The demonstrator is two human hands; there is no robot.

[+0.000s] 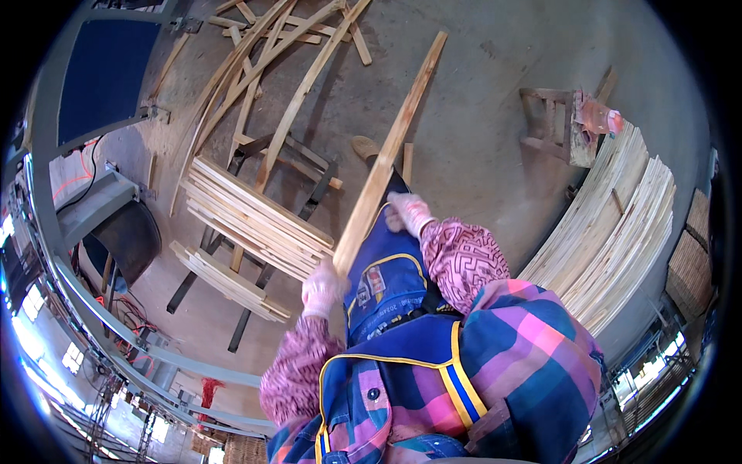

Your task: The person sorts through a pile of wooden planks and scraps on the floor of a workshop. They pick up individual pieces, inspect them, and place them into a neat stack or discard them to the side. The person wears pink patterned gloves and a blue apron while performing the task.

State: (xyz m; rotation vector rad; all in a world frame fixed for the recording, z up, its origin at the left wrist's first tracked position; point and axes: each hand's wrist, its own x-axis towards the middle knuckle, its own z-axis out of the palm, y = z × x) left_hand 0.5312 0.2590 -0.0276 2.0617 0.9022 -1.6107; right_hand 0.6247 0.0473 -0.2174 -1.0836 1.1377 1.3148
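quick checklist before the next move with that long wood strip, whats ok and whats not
1. Left hand gripping the near end of the long wood strip: ok.
2. Right hand on the strip: cannot tell, it sits right beside it.
3. Far end of the strip clear of the loose slats on the floor: ok.
4. Stack on the rack lying even: ok.
5. Big stack of strips at the right out of the way: ok.

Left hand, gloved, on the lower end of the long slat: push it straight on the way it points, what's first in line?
The left hand points up-left, gripping the long wooden slat. Going on, it would likely first meet the stack of slats on the dark metal stand. Depth is unclear, so it might pass above.
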